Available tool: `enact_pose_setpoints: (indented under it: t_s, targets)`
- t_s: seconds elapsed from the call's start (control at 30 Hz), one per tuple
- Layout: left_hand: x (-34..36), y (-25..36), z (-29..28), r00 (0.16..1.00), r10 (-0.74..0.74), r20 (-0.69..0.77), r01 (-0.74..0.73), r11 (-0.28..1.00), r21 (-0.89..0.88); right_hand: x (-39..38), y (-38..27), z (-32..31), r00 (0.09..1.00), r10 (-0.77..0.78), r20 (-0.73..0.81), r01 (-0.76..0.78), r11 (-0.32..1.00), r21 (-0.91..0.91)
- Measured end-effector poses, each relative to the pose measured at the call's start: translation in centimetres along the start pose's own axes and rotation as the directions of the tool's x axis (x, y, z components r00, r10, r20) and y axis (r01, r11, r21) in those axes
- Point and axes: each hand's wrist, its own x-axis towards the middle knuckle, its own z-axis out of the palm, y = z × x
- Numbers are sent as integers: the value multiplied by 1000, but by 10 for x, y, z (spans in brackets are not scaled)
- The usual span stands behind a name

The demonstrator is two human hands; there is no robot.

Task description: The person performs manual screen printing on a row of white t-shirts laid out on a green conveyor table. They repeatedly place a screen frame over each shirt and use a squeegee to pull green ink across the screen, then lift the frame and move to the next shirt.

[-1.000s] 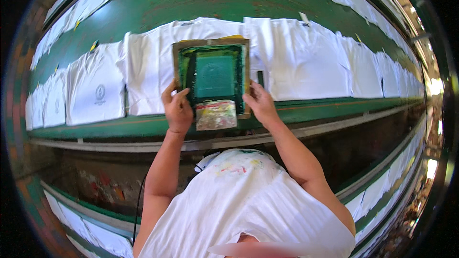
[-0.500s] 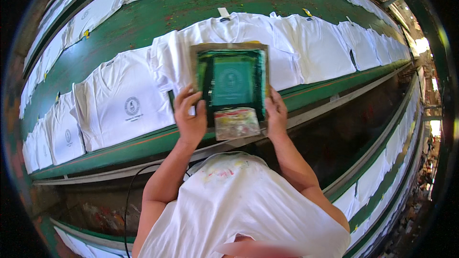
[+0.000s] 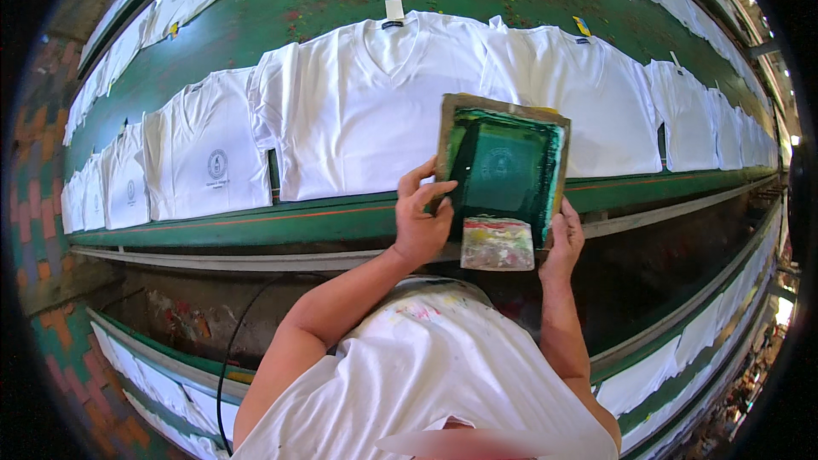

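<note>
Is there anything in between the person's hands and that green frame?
No, nothing visible. The left hand and right hand hold opposite sides of the frame; the paint-smeared block at its lower end blocks neither.

Smooth screen point(image 3: 503, 175), matt cloth shirts point(image 3: 366, 111)

The left arm point(image 3: 341, 299) was bent at the elbow, its forearm slanting forward and inward, so that the left hand point(image 3: 422, 221) came in front of the chest. That hand was half curled, its fingers spread and pointing up and to the right. The right arm point(image 3: 564, 332) reached more directly forward, and the right hand point(image 3: 561, 245) pointed upward with fingers bent. Both hands gripped, apart from each other.
</note>
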Motion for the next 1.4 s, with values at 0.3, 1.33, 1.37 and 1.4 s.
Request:
enact_pose_setpoints:
  t_s: [0.3, 1.33, 1.37, 1.4]
  targets:
    - [-17, -10, -84, 964, -211, -163, 221, 974, 41, -10, 24, 76, 962, 19, 273, 11, 994, -107]
    - [57, -83, -34, 965, -110, -237, 88, 991, -104, 87, 24, 99, 937, 19, 349, 84, 957, -279]
    - [57, -84, -34, 964, -131, -234, 108, 988, -108, 87, 24, 100, 937, 15, 349, 76, 966, -246]
    - [57, -85, -33, 961, -151, -230, 128, 985, -112, 87, 23, 100, 938, 17, 347, 62, 974, -216]
